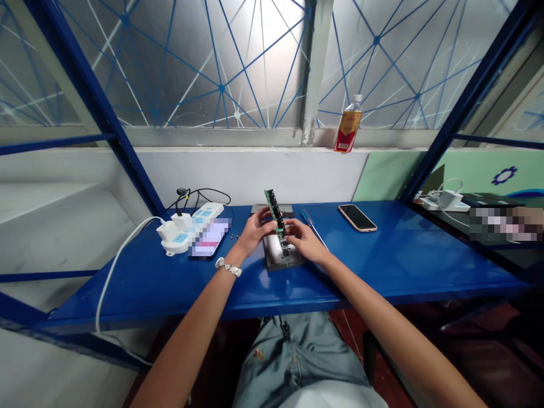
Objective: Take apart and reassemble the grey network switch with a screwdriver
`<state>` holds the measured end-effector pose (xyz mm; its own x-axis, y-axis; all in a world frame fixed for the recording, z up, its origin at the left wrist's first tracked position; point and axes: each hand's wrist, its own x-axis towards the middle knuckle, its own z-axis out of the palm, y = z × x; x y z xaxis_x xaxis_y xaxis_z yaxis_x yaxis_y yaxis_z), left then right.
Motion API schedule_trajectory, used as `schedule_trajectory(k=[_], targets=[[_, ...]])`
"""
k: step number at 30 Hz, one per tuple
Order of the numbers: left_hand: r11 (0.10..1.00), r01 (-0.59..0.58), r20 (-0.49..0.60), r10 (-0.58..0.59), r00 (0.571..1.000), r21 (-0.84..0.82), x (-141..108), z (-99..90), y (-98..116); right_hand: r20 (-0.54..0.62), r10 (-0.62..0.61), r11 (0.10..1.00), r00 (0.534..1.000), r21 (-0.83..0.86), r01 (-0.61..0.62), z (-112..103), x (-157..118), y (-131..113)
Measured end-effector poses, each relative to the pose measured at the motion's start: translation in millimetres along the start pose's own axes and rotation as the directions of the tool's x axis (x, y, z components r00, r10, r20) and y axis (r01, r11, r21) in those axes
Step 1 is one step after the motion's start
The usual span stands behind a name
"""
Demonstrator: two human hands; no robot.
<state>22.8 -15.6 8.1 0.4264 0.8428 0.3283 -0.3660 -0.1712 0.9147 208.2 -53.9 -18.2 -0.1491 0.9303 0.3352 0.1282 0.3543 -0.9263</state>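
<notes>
Between my two hands a long, narrow green circuit board (pixel 277 215) with black parts stands tilted above a flat grey metal case (pixel 276 262). My left hand (pixel 255 229) grips its left side, thumb and fingers closed on it. From the right, my right hand (pixel 304 239) pinches the same board lower down. The case lies on the blue table just beneath the board, partly covered by it and my hands. Right behind my right hand lies a screwdriver (pixel 309 220) with a blue handle. Several tiny dark screws (pixel 234 237) lie left of my left hand.
A white power strip (pixel 206 212) with plugs and a lit phone (pixel 209 241) are at left. A dark-screened phone (pixel 357 217) lies to the right. A bottle (pixel 349 124) stands on the window ledge. At the far right, another person's hand (pixel 529 221) shows near a blurred screen.
</notes>
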Motion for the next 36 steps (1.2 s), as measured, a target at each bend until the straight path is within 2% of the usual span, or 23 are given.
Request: schedule_trajectory(k=[2,4,9,14,18,23,28,31,36], targets=[[0.997,0.034,0.018,-0.032,0.999,-0.066,-0.8,0.2,2.8,0.082,0.046,0.998,0.996,0.04,-0.05,0.8,0.3,1.5],[0.993,0.057,0.025,-0.055,0.998,-0.101,-0.8,-1.5,6.1,0.095,0.061,0.996,0.994,0.066,-0.067,0.7,0.4,1.7],[0.994,0.093,-0.035,-0.095,0.995,-0.055,1.8,-18.1,12.8,0.008,0.024,0.991,1.0,0.129,-0.025,-5.4,0.5,-1.5],[0.987,0.16,-0.149,-0.159,0.976,-0.008,3.1,-36.1,15.7,-0.124,0.006,0.992,0.992,0.127,0.01,-11.5,-0.2,-7.2],[0.983,0.184,-0.186,-0.183,0.965,-0.01,3.9,-40.5,15.9,-0.147,-0.02,0.99,0.989,0.137,0.04,-10.7,-3.0,-14.0],[0.976,0.217,-0.194,-0.215,0.957,-0.012,4.4,-39.8,12.5,-0.16,-0.13,0.989,0.979,0.055,0.14,-4.9,-10.8,-19.0],[0.98,0.198,-0.186,-0.19,0.964,0.025,5.1,-36.5,6.2,-0.109,-0.17,0.981,0.979,-0.11,0.158,2.5,-18.3,-20.9],[0.982,0.188,-0.164,-0.181,0.97,0.028,5.1,-34.4,3.8,-0.055,-0.224,0.96,0.973,-0.184,0.211,6.5,-21.3,-23.1],[0.988,0.155,-0.165,-0.151,0.975,0.009,3.9,-30.2,4.4,0.044,-0.278,0.939,0.96,-0.198,0.281,11.8,-23.2,-22.2]])
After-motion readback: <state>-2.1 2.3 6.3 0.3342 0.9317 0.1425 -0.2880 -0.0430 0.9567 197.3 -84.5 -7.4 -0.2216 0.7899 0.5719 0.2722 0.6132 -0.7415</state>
